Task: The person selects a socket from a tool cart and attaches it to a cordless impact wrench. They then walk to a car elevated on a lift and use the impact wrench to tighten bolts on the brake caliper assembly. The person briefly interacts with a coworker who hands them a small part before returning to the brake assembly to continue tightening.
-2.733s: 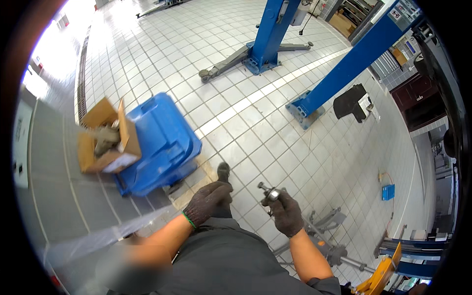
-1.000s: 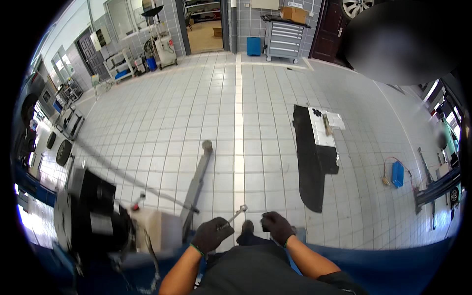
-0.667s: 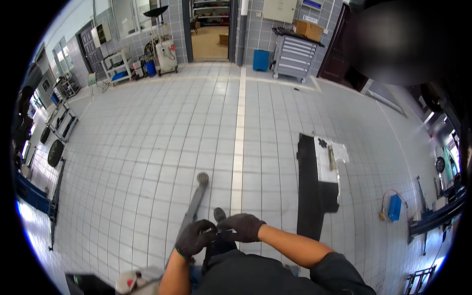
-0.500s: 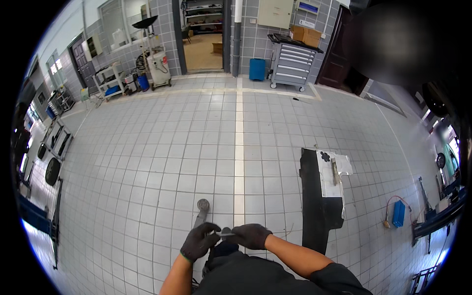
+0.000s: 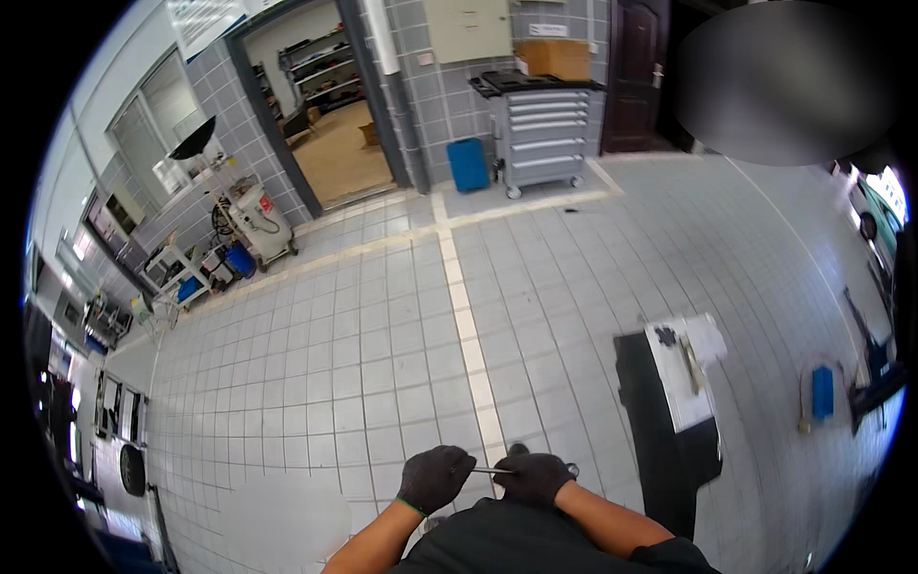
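Note:
Both my hands wear dark gloves and are low in the view, close to my body. My left hand (image 5: 437,478) is closed round one end of a thin metal bar (image 5: 492,470). Its other end goes into my right hand (image 5: 534,478), which is closed as well. The bar lies nearly level, with only a short piece showing between the gloves. A small metal ring (image 5: 572,470) shows at the far side of my right hand; I cannot tell if it belongs to the bar. Just above that hand is a dark rounded tip (image 5: 517,449), perhaps a shoe.
To the right, a black mat (image 5: 660,430) lies on the tiles with a white sheet (image 5: 681,407) and a long part (image 5: 692,365) on it. A grey drawer cabinet (image 5: 545,134) carries a cardboard box (image 5: 557,59). Left of it are a blue bin (image 5: 468,165) and a doorway.
The view has tilted and swung, so the room looks slanted. My hands appear further right and lower, still on the bar. A grey round-ended thing ahead of my left hand is out of sight.

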Tool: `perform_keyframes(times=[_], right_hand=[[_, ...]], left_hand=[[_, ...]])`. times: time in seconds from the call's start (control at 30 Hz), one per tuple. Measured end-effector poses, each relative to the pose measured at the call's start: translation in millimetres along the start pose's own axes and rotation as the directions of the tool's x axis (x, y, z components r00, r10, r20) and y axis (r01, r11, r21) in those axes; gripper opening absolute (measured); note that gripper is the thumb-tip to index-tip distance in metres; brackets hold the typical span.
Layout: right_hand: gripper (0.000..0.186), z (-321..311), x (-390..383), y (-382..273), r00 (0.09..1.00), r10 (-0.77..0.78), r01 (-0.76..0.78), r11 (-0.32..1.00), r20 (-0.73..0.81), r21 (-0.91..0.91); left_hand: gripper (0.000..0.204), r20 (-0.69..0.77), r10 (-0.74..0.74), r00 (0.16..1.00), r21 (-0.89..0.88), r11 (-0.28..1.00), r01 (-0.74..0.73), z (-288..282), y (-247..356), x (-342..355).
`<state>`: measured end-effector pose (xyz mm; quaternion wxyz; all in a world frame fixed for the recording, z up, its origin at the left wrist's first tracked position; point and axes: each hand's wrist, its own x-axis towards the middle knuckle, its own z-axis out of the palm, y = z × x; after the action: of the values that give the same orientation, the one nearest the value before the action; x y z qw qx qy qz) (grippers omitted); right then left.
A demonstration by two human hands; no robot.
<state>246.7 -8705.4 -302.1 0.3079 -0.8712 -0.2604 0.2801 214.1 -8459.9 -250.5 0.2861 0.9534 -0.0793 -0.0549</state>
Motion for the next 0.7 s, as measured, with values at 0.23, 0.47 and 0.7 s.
perform_keyframes(times=[0.23, 0.47, 0.7], right_hand=[[0.054, -165, 299, -54, 0.931, -0.168, 0.201, 0.977, 0.324, -0.070], [0.048, -244, 598, -95, 0.856, -0.073, 0.246, 0.928, 0.512, -0.278], [0.048, -374, 832, -123, 0.940, -0.262, 0.300, 0.939, 0.218, -0.166]], left_hand=[[0.026, -0.296, -0.256, 0.920, -0.117, 0.966, 0.231, -125, -138, 190], [0.023, -0.079, -0.112, 0.991, -0.329, 0.941, 0.080, -243, -313, 373], [0.020, -0.142, 0.062, 0.988, -0.284, 0.953, -0.100, -383, -464, 612]])
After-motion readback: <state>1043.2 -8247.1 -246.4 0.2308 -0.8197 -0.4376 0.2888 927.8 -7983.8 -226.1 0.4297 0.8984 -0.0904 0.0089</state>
